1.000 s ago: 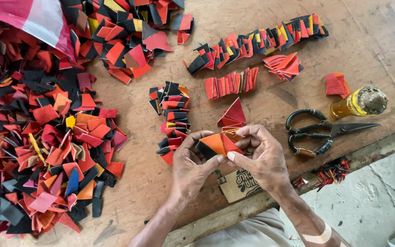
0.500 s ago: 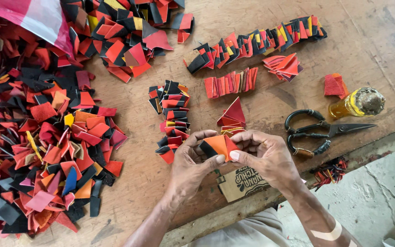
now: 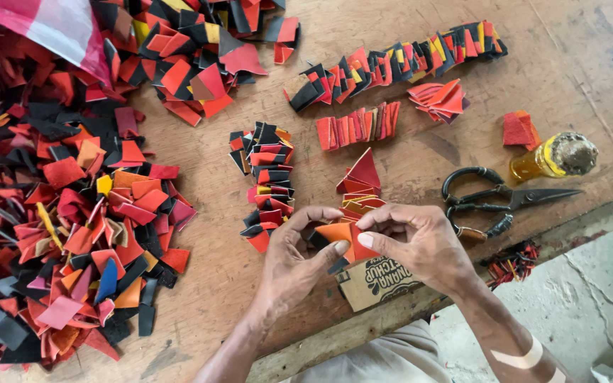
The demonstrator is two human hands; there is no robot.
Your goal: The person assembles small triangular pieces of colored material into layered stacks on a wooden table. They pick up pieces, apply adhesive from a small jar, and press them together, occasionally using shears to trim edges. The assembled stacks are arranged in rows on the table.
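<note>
My left hand [image 3: 294, 257] and my right hand [image 3: 420, 241] meet over the near edge of a wooden table [image 3: 420, 170]. Between the fingertips of both they pinch a small folded orange and black piece [image 3: 342, 237]. Just beyond the hands stands a small stack of folded red pieces [image 3: 360, 183]. To its left lies a column of folded red and black pieces [image 3: 264, 177].
A big heap of loose red, black and orange scraps [image 3: 65, 206] covers the table's left side. Rows of folded pieces [image 3: 399, 64] lie at the back. Black scissors [image 3: 494, 198] and a yellow bottle [image 3: 551, 157] sit at the right. A cardboard box [image 3: 381, 280] lies under the hands.
The hands have stayed in place over the table's edge. The fingers have shifted a little on the orange piece, pressing its fold.
</note>
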